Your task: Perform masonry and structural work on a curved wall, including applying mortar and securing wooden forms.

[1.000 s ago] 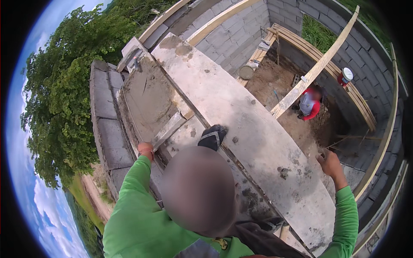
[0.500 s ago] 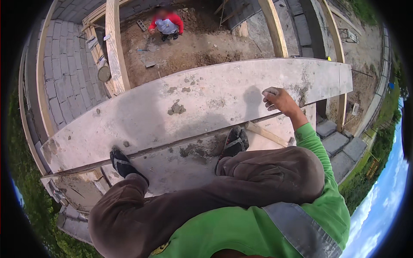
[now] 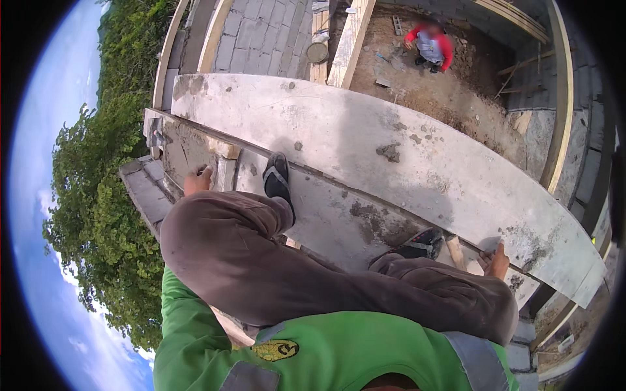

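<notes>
Grey mortar (image 3: 186, 151) seems laid up to the crosspiece (image 3: 226, 171), anything unfilled beyond being hidden, while the left hand (image 3: 197, 180) beside it and right hand (image 3: 497, 262) near a wooden handle (image 3: 455, 253) stay apart, grips unclear.

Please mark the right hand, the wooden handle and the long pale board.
Right hand (image 3: 497, 264), head view: middle of the hand.
Wooden handle (image 3: 456, 252), head view: middle of its visible length.
Long pale board (image 3: 362, 146), head view: bare surface near its middle.
</notes>
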`<state>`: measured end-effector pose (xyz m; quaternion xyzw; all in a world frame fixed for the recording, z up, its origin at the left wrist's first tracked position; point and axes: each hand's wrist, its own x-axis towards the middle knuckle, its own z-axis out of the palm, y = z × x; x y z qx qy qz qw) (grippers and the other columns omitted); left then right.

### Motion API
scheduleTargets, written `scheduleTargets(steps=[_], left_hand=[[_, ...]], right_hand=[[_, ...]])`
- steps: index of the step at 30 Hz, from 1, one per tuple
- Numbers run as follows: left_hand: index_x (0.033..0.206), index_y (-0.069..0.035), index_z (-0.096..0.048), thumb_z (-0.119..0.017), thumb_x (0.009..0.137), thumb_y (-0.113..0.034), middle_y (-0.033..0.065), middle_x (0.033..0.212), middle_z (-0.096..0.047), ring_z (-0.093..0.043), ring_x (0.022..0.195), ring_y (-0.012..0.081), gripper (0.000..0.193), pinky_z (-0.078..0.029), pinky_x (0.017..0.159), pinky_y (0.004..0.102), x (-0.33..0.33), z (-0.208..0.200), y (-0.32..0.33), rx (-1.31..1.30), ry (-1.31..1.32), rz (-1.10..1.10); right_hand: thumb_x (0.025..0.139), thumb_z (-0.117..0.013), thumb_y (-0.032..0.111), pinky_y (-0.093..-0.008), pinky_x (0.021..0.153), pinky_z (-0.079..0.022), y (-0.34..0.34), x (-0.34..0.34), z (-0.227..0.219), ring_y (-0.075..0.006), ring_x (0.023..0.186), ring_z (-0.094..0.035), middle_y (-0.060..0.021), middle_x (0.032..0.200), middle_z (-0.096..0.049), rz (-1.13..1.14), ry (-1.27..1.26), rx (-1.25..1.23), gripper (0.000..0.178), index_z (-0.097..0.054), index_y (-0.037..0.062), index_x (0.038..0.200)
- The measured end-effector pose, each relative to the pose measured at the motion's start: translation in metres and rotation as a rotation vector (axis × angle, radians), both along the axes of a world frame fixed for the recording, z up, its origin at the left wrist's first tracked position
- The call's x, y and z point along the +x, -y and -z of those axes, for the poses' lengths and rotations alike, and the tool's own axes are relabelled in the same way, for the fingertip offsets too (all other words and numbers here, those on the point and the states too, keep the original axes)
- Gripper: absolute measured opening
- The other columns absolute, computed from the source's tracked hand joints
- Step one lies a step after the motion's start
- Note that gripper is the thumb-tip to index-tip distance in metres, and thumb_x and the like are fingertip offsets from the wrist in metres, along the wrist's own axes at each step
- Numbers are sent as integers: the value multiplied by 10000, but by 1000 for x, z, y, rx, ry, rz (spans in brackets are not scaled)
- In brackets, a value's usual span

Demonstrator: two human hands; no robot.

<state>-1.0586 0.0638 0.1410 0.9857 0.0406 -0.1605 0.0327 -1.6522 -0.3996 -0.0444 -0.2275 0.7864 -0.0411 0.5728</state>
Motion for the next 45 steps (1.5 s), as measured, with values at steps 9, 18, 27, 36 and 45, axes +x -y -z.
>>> scheduleTargets(steps=[9,18,27,36,45], left_hand=[[1185,-11,-450,-576,860,-315,156,1014,-560,-553,914,295,464,-480,761,435,-5,150,66,-606,-416,-794],[1258,-10,-465,-494,871,-352,193,1252,-499,-448,1174,319,517,-359,945,392,-23,231,88,-565,-407,-538],[873,3,-598,-562,743,-230,174,848,-635,-644,805,314,269,-519,679,393,-4,241,75,254,-378,844],[970,-8,-585,-593,768,-357,178,844,-622,-622,812,324,404,-507,721,392,-16,210,97,-585,-344,-681],[1249,-15,-457,-535,855,-435,138,1185,-540,-578,993,306,582,-450,868,457,-10,257,77,-1125,-356,-943]], right_hand=[[873,-553,393,-406,894,-452,-19,-8,16,-340,1104,-482,-253,1218,-426,309,192,-169,682,-306,-82,1295],[864,-547,395,-426,845,-429,-11,-53,92,-226,1025,-512,-73,1135,-526,215,310,-359,454,-487,78,1184],[889,-513,316,-379,735,-483,3,-55,99,-217,839,-573,-61,932,-585,432,192,-239,289,-554,63,1023],[857,-549,371,-315,521,-442,2,-15,68,-168,670,-575,-20,772,-598,403,122,-225,252,-568,120,871],[841,-541,493,-393,809,-468,-16,-2,67,-227,967,-563,-52,1081,-570,544,334,-307,467,-530,130,1133]])
